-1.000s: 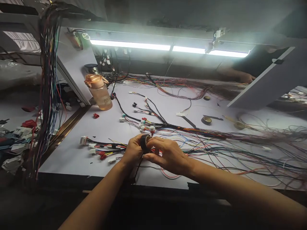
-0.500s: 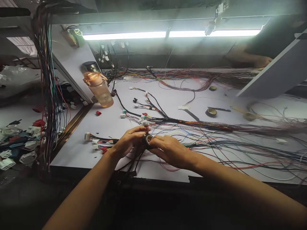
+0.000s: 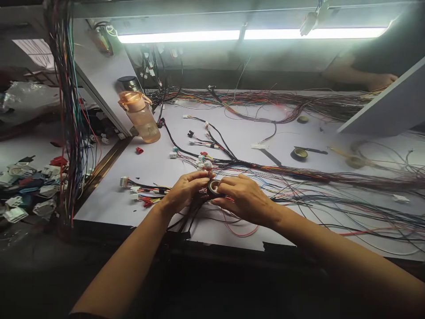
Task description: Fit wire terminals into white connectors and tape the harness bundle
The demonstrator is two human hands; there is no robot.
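Observation:
Near the front of the white bench, my left hand point(image 3: 186, 190) is closed around a bundle of wires, with a white connector point(image 3: 207, 165) poking up just past its fingertips. My right hand point(image 3: 247, 199) grips a roll of black tape point(image 3: 213, 189) by its side, right against the bundle. Both hands nearly touch, and the wire between them is mostly hidden. To the left of my left hand lie connector ends, a white one point(image 3: 124, 181) and a red one point(image 3: 147, 202). Behind the hands a taped wire harness point(image 3: 242, 164) branches across the bench.
An orange-capped bottle point(image 3: 142, 117) stands at the back left. Another tape roll point(image 3: 299, 153) lies right of centre. Loose wires point(image 3: 332, 204) spread rightwards. A hanging wire bundle point(image 3: 61, 110) and a pile of connectors point(image 3: 26, 195) are at left. Another person's hand point(image 3: 381, 82) shows behind.
The whole view has shifted slightly as the head moved. The tape roll has turned a little beside the bundle, its opening now facing more upward; both hands keep their hold.

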